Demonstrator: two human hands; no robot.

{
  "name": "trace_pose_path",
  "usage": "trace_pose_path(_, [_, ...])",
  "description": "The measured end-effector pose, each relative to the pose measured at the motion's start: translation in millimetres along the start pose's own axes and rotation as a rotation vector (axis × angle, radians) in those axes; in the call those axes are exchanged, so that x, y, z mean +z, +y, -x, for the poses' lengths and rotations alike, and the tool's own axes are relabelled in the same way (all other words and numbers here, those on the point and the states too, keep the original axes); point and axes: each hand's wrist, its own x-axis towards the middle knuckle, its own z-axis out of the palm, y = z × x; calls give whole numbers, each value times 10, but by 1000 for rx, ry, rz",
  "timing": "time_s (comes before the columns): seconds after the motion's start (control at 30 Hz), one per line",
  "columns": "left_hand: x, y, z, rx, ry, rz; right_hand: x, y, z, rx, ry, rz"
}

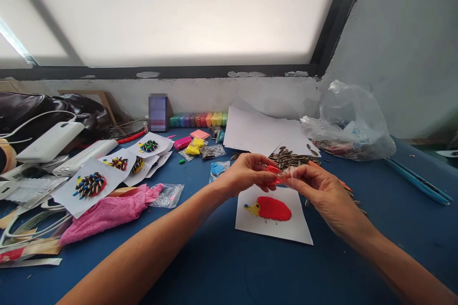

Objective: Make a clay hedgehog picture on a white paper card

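Note:
Between my two hands is a small clear plastic bag (275,175) with red modelling clay in it. My left hand (252,170) pinches the red part, and my right hand (315,183) grips the clear end. Below them lies a white card (246,226) bearing a clay hedgehog (275,208) with a red body, yellow face and blue nose; its legs are thin drawn lines. Behind my hands, striped sunflower seeds (291,158) are heaped, partly covered by my fingers. A small bag of blue clay (219,169) rests left of my left hand.
Finished seed-covered hedgehog cards (118,181) and a pink cloth (114,209) lie left. White paper sheets (250,126), a row of coloured clay blocks (198,119) and a phone (158,112) stand at the back. A plastic bag (350,124) and blue pencil case (418,181) are right.

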Motion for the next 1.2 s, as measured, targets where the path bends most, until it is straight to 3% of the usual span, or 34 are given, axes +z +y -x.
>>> trace_pose_path(0.27, [34,-5,-18,45,98,90,-17,47,-9,-6,-16,46])
trace_pose_path(0.57, [27,-15,13,25,75,11,-61,21,4,-41,-55,168])
trace_pose_path(0.97, [201,7,35,65,193,93,-36,43,9,-21,-18,227])
trace_pose_path(1.2, [271,-40,39,115,201,17,12,60,52,-15,-79,177])
